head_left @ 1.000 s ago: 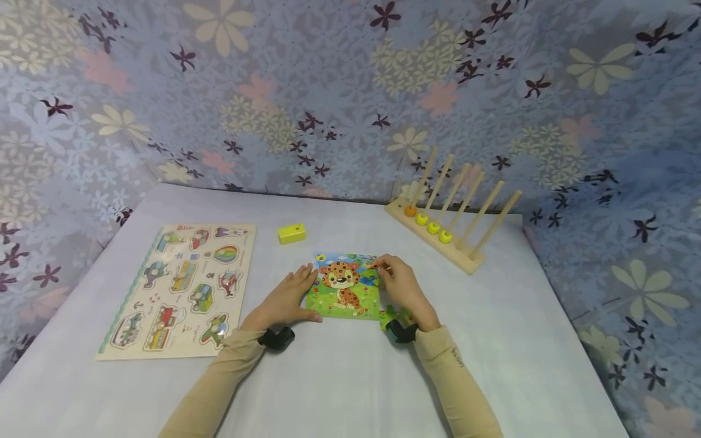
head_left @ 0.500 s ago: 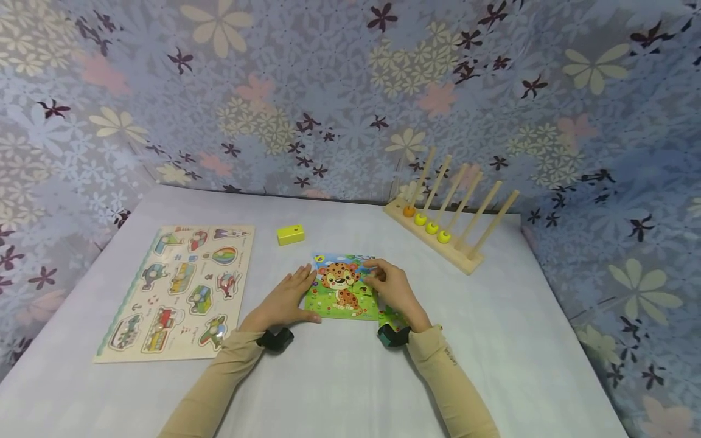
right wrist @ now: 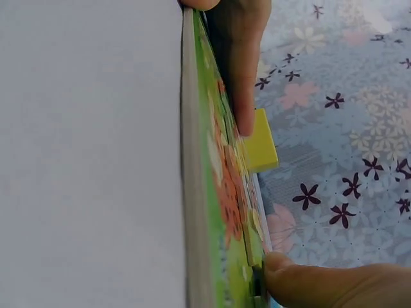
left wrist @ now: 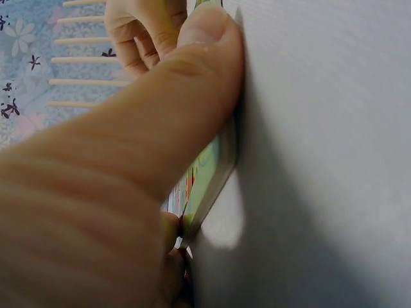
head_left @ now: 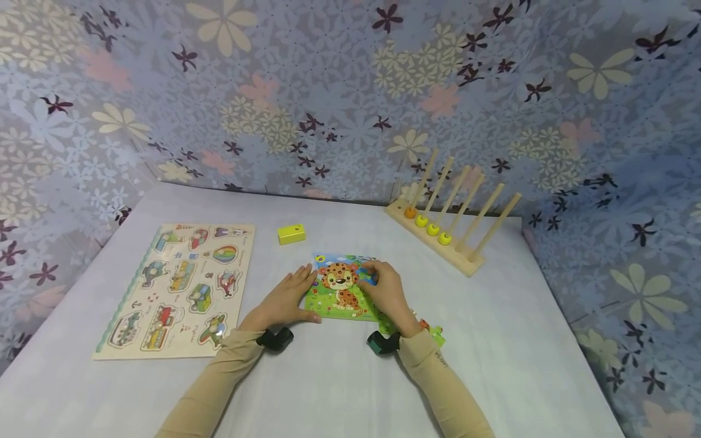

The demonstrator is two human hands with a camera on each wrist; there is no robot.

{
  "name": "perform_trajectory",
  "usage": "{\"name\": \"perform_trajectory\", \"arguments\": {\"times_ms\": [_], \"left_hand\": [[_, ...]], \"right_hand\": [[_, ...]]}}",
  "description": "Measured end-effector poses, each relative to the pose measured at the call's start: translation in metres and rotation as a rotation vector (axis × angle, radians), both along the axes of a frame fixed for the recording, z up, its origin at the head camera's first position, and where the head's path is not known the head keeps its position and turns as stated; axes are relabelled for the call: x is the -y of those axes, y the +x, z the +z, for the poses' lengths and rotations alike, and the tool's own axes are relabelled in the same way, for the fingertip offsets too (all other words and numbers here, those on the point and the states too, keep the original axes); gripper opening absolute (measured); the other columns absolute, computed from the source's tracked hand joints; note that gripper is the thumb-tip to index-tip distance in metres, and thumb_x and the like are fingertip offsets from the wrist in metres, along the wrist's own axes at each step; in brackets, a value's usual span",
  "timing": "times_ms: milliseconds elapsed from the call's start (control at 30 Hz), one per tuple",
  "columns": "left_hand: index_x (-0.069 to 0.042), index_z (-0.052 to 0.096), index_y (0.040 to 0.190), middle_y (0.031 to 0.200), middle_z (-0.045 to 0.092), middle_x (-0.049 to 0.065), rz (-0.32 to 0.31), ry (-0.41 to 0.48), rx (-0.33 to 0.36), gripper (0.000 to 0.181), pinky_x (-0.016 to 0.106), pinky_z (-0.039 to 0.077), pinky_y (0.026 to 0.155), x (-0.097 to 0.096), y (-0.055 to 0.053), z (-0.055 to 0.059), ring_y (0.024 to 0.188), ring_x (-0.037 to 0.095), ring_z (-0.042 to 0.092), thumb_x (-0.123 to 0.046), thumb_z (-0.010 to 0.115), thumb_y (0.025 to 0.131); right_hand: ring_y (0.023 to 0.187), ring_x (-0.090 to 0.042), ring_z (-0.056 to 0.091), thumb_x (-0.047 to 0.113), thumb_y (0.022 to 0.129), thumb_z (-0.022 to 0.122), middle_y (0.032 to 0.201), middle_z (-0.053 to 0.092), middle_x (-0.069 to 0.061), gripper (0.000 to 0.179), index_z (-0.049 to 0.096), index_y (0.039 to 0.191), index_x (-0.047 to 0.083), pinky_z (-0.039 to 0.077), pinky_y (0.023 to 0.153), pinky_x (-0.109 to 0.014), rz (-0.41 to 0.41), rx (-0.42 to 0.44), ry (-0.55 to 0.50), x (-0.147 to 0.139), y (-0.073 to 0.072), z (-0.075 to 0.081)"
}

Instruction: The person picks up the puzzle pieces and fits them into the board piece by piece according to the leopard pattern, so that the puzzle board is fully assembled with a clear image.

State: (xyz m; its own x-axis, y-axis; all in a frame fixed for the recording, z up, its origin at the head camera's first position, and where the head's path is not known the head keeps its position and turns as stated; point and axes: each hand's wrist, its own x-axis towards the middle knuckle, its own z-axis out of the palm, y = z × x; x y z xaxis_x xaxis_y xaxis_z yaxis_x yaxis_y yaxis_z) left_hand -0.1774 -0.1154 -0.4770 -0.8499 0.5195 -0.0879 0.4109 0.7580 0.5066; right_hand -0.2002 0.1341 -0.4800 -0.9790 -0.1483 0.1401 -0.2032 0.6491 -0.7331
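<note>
A jigsaw puzzle (head_left: 342,307) with a spotted leopard cub on green grass lies flat at the middle of the table. My left hand (head_left: 283,302) rests along its left side, fingers spread and thumb at the near edge. In the left wrist view the thumb (left wrist: 173,90) lies against the board's rim. Over the puzzle's upper right part, my right hand (head_left: 387,299) pinches a puzzle piece, mostly hidden by the fingers. The right wrist view shows the thumb (right wrist: 308,279) beside a slightly raised green piece (right wrist: 252,240). Loose pieces (head_left: 436,336) lie partly under the right wrist.
A wooden peg board (head_left: 175,286) with vehicle pictures lies at the left. Behind the puzzle stands a yellow block (head_left: 291,234). A wooden rack (head_left: 438,240) with upright rods and several beads stands at the back right, near the flowered cloth backdrop (head_left: 339,97).
My right hand has moved left and slightly down from the puzzle's right edge, bringing the piece over the picture. More loose pieces show beside its wrist. The left hand stays in place.
</note>
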Motion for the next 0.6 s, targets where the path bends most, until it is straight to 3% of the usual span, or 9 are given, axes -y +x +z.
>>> {"name": "perform_trajectory", "arguments": {"times_ms": [100,200,600], "left_hand": [[0.003,0.021,0.152,0.160,0.015,0.024,0.001,0.001,0.003,0.105,0.054,0.015,0.123,0.0004,-0.0001,0.0001,0.149,0.040,0.014,-0.047,0.077,0.078],[0.003,0.021,0.152,0.160,0.015,0.024,0.000,0.002,0.007,0.105,0.054,0.015,0.123,0.0000,0.0005,0.0013,0.149,0.040,0.014,-0.047,0.077,0.078],[0.003,0.022,0.152,0.160,0.016,0.024,0.005,0.005,0.003,0.104,0.054,0.016,0.122,0.0005,0.0020,0.0019,0.149,0.040,0.015,-0.046,0.077,0.078]], "right_hand": [[0.095,-0.027,0.057,0.013,0.085,0.074,0.106,0.064,-0.015,0.034,0.066,0.116,0.002,0.050,0.081,-0.040,-0.001,-0.018,0.023,0.0006,-0.0003,-0.0022],[0.098,-0.029,0.056,0.014,0.085,0.074,0.110,0.062,-0.016,0.035,0.065,0.117,0.002,0.050,0.083,-0.043,0.000,-0.004,0.027,0.0003,-0.0001,-0.0028],[0.090,-0.024,0.053,0.016,0.087,0.073,0.115,0.056,-0.016,0.037,0.064,0.120,0.005,0.048,0.077,-0.036,0.001,0.047,0.006,-0.0028,-0.0008,-0.0046]]}}
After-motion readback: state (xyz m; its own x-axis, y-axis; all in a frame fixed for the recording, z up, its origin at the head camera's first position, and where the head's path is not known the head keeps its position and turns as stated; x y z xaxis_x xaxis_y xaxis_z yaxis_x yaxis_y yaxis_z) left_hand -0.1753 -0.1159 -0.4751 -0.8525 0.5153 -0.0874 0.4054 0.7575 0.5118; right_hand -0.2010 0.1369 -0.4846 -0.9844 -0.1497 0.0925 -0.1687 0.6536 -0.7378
